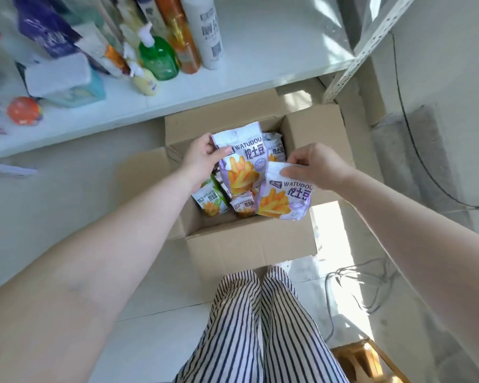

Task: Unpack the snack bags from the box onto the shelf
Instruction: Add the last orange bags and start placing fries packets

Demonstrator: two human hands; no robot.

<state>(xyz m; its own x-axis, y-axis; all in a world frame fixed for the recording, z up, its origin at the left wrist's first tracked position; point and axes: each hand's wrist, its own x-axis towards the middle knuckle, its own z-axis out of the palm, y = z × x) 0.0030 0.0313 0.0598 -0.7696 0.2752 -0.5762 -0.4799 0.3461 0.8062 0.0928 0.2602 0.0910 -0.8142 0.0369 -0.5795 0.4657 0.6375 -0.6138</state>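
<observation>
Floor box (pixel 249 244), hands (pixel 202 158) gripping bags (pixel 239 164) (purple)

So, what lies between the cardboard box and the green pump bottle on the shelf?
In the head view, only bare white shelf surface and its front edge lie between the cardboard box and the green pump bottle; no snack bags there.

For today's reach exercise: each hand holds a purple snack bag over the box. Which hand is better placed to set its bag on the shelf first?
Left, probably. The left hand and its bag are nearer the shelf.
</observation>
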